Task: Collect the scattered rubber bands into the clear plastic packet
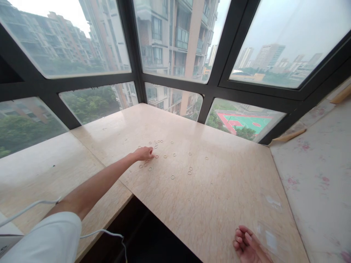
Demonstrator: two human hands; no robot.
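I count about twenty thin rings (172, 177) lying on the pale stone surface (219, 197); the exact number I cannot tell, because the left hand (144, 153) partly covers the group. Around seven are just beyond this hand, some touching or almost touching. Four are close on its near side. The others are spread to the right: two lie together as a pair, and one is farthest right, alone.

The grip of the left hand is nearly closed, fingers drawn together and lowered among the rings; whether a ring is between them, I cannot tell. The right hand (246, 243) rests well apart from the group, its fingers loosely curled and partly open; I cannot tell if it holds something.

Beside the right hand are two clear plastic packets (271, 239), near the flowered wall (323, 175). At lower left, two stretches of white cable (30, 210) pass near the white sleeve (55, 237). Seven window panes (178, 40) show behind.
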